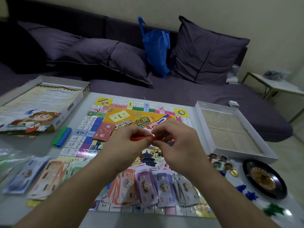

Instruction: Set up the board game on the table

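Far left of the table [13,209]: open box lid [41,106] lying face up, rule sheet inside it, cartoon artwork on its near side. Just right of the lid, a green stick [60,135] and a blue stick [64,137] lie side by side, touching, beside the board's left edge. Near left: loose stacks of paper money [37,176], blue and orange notes fanned out. Centre: game board [105,116] laid flat and unfolded, a red card deck [103,131] on its left inner area; more notes, purple ones [144,183] among them, spread over the board's near edge. Above board centre, left hand [131,145] and right hand [174,140] meet; fingers of both curled, pinching a small red-orange piece [139,138] between them, the left gripping its left part, the right its right end. Piece is off the board, held in the air. Right of the board: empty-faced box tray [230,129] with white rim. Near it, character tokens [218,160], a white die [232,161], a gold coin [234,172], a black roulette wheel [264,178], blue plastic pieces [246,192] and a green one [273,209].
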`<state>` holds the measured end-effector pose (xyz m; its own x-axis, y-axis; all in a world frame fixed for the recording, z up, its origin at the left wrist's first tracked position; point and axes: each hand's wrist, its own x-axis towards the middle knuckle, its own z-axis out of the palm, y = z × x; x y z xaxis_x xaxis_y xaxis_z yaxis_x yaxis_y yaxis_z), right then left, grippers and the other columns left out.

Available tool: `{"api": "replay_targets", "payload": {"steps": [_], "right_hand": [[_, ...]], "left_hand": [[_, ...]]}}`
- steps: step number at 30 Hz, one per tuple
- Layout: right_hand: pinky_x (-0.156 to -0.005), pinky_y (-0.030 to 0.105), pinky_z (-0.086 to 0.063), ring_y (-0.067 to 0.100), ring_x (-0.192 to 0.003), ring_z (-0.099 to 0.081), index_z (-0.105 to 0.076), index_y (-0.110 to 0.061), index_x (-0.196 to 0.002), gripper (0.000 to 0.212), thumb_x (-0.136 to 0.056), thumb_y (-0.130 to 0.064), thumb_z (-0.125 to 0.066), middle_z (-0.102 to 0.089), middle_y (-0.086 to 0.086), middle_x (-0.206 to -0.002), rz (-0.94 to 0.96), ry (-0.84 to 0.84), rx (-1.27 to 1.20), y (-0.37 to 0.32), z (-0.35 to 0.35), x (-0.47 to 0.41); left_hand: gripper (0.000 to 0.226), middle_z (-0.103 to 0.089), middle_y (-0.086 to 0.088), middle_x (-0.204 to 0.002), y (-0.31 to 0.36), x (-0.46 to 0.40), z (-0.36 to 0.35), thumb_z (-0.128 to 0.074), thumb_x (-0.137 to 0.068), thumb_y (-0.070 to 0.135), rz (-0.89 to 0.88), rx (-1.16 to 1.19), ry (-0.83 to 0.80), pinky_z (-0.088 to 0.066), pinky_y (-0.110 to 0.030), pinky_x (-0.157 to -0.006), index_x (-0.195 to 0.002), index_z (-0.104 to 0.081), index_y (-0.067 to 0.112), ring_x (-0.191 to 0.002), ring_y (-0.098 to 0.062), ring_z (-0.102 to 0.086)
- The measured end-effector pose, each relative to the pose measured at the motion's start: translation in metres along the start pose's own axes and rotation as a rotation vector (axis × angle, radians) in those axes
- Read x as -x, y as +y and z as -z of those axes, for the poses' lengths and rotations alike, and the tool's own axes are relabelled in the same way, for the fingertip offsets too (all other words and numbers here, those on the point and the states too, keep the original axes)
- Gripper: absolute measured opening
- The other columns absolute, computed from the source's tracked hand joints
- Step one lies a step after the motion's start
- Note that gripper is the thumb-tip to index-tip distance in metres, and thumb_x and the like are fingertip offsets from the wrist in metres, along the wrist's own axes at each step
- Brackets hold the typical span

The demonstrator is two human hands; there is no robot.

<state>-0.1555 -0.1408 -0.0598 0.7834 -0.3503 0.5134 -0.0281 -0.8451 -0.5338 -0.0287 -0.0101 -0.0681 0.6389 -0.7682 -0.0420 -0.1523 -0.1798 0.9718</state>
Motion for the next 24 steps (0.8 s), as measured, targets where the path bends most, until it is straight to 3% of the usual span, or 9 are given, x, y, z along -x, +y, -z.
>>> {"api": "replay_targets", "payload": {"steps": [3,7,11,16,19,21,24], "right_hand": [[-0.076,0.024,-0.058,0.008,-0.088,-0.065,-0.075,-0.014,-0.102,0.024,-0.084,-0.003,-0.085,-0.068,-0.005,-0.097,0.034,0.016,0.023,0.0,-0.003,0.0],[-0.078,0.022,-0.057,0.008,-0.088,-0.062,-0.075,-0.014,-0.104,0.022,-0.086,-0.003,-0.082,-0.067,-0.005,-0.099,0.066,0.019,0.078,-0.004,-0.008,0.001],[-0.079,0.023,-0.057,0.008,-0.09,-0.061,-0.073,-0.015,-0.105,0.022,-0.088,-0.003,-0.08,-0.065,-0.006,-0.1,0.056,0.017,0.066,-0.006,-0.014,0.004],[-0.083,0.014,-0.052,0.004,-0.094,-0.057,-0.072,-0.016,-0.11,0.029,-0.086,0.0,-0.078,-0.065,-0.006,-0.105,0.065,0.001,0.097,-0.011,-0.018,0.006],[-0.088,0.018,-0.055,0.006,-0.099,-0.062,-0.067,-0.018,-0.121,0.042,-0.085,0.0,-0.079,-0.063,-0.008,-0.114,0.014,0.035,-0.022,-0.019,-0.02,0.004],[-0.092,0.017,-0.054,0.005,-0.106,-0.062,-0.062,-0.021,-0.129,0.05,-0.085,-0.003,-0.079,-0.061,-0.01,-0.12,-0.037,0.047,-0.091,-0.025,-0.023,0.004],[-0.095,0.012,-0.047,0.001,-0.116,-0.052,-0.054,-0.023,-0.139,0.06,-0.085,-0.013,-0.08,-0.052,-0.012,-0.129,-0.073,0.012,-0.062,-0.033,-0.028,0.005]], "left_hand": [[0.006,-0.072,0.002,-0.087,0.0,-0.001,0.001,-0.069,-0.099,0.027,-0.004,-0.04,-0.021,-0.059,-0.036,-0.072,-0.1,-0.076,0.028,-0.071,-0.012,-0.066],[0.007,-0.068,0.007,-0.09,0.002,0.001,0.002,-0.066,-0.101,0.027,-0.028,-0.13,-0.037,-0.048,-0.026,-0.071,-0.105,-0.072,0.027,-0.08,-0.009,-0.062],[0.005,-0.067,0.005,-0.093,0.002,0.004,0.004,-0.065,-0.101,0.028,-0.024,-0.17,-0.052,-0.047,-0.028,-0.074,-0.105,-0.068,0.027,-0.085,-0.01,-0.061],[0.008,-0.067,0.004,-0.089,0.004,0.006,0.008,-0.061,-0.104,0.028,-0.028,-0.171,-0.068,-0.047,-0.028,-0.072,-0.105,-0.068,0.025,-0.078,-0.01,-0.06],[0.021,-0.068,-0.009,-0.081,0.006,0.006,0.007,-0.057,-0.106,0.022,0.074,0.111,0.011,-0.05,-0.034,-0.066,-0.1,-0.075,0.014,-0.069,-0.017,-0.058],[0.025,-0.072,-0.018,-0.087,0.01,0.008,0.005,-0.058,-0.106,0.022,0.165,0.332,0.03,-0.051,-0.036,-0.068,-0.1,-0.079,0.011,-0.075,-0.022,-0.061],[0.03,-0.073,-0.012,-0.088,0.01,0.009,0.003,-0.055,-0.107,0.027,0.23,0.456,-0.001,-0.053,-0.039,-0.074,-0.1,-0.083,0.019,-0.082,-0.024,-0.065]]}}
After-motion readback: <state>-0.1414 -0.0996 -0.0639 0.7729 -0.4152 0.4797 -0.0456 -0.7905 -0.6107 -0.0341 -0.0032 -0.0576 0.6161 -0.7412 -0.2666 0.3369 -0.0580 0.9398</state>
